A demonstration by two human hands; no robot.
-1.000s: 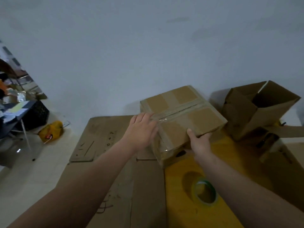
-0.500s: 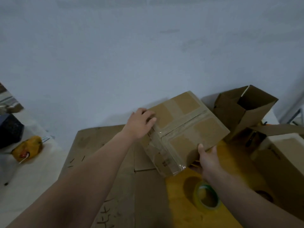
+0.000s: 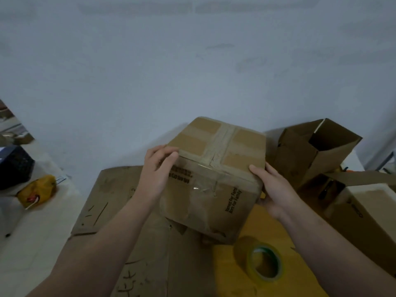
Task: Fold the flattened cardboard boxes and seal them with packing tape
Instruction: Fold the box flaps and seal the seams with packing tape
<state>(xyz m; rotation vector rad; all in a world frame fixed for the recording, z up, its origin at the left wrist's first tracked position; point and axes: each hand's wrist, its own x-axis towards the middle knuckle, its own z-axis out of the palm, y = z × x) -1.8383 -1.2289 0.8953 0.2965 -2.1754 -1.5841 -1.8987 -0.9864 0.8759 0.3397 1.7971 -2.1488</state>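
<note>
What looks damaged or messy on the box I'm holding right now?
The taped box, held between your left hand and right hand, has clear tape on its near face that looks wrinkled and bubbled. Its bottom near corner looks crumpled and torn. The tape along the top seam appears flat.

On the near side of the taped box (image 3: 210,202), 2 lines of dark print ran sideways by its right edge; they seemed to read "Named For Family" and "Born For Family", though blurred. More print beside the left hand (image 3: 157,168) and on the box at the right (image 3: 364,215) was unreadable.
</note>
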